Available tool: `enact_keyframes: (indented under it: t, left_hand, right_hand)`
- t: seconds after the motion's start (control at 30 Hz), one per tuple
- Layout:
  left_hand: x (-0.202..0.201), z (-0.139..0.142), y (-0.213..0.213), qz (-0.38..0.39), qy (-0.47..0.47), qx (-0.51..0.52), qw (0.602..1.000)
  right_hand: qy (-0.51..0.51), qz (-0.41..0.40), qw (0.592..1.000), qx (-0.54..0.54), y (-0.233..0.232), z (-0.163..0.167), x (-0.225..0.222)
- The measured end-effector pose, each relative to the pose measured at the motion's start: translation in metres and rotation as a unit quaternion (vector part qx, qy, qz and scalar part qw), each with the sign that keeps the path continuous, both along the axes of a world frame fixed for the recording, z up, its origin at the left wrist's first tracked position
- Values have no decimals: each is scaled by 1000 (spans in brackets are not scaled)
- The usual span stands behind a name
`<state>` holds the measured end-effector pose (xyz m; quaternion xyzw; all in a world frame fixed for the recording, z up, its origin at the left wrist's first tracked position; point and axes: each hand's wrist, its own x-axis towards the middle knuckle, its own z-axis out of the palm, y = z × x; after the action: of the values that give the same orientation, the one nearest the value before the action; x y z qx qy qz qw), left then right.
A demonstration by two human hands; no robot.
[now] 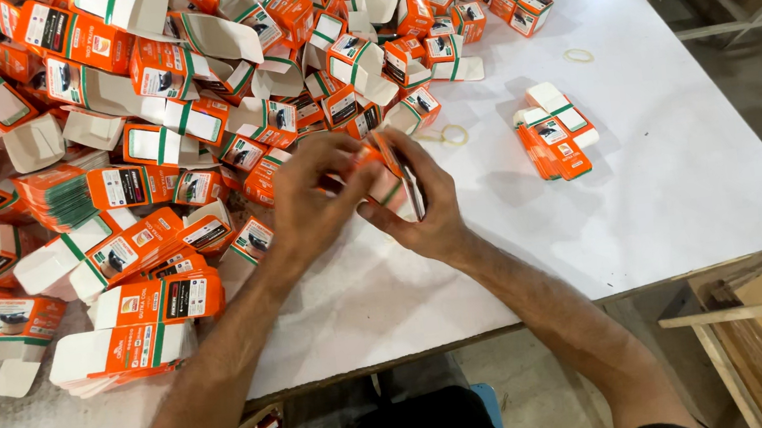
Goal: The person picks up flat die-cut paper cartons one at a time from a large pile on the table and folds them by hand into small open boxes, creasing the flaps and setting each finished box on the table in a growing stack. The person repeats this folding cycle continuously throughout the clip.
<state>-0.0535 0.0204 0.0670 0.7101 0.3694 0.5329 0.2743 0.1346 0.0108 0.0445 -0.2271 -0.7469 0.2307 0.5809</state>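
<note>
both hands, left hand and right hand, had fingers clamped on one small orange carton, held up off the tabletop for folding; loose carton heap sat at ten o'clock.

Small orange carton held between both hands

The orange, white and green carton sits between the left hand and the right hand, raised above the bench, tilted with one end pointing up and away. Fingers cover most of it; it seems partly folded, one white flap showing at its lower edge beside the right palm.
</note>
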Motion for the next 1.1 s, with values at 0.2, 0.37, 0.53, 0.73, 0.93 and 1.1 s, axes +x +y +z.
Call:
enact_keyframes:
  t: [0.2, 0.37, 0.53, 0.73, 0.93, 1.1]
  left_hand:
    - [-17, 21, 0, 218, -51, 265, 938]
    - [18, -1, -8, 84, 77, 186, 976]
    - [18, -15, -3, 22, 120, 176, 977]
    - [15, -17, -3, -32, -65, 33, 997]
    - [21, -9, -13, -56, -47, 59, 996]
    - [18, -26, -4, 41, -37, 88, 995]
  right_hand:
    - [96, 108, 973, -180, 11, 3, 2]
    - [137, 239, 897, -346, 15, -17, 8]
    - [82, 245, 898, -357, 18, -33, 12]
    - [254, 347, 787, -443, 29, -17, 22]
    - [193, 235, 860, -409, 17, -11, 12]
    - [157, 117, 945, -261, 10, -5, 7]
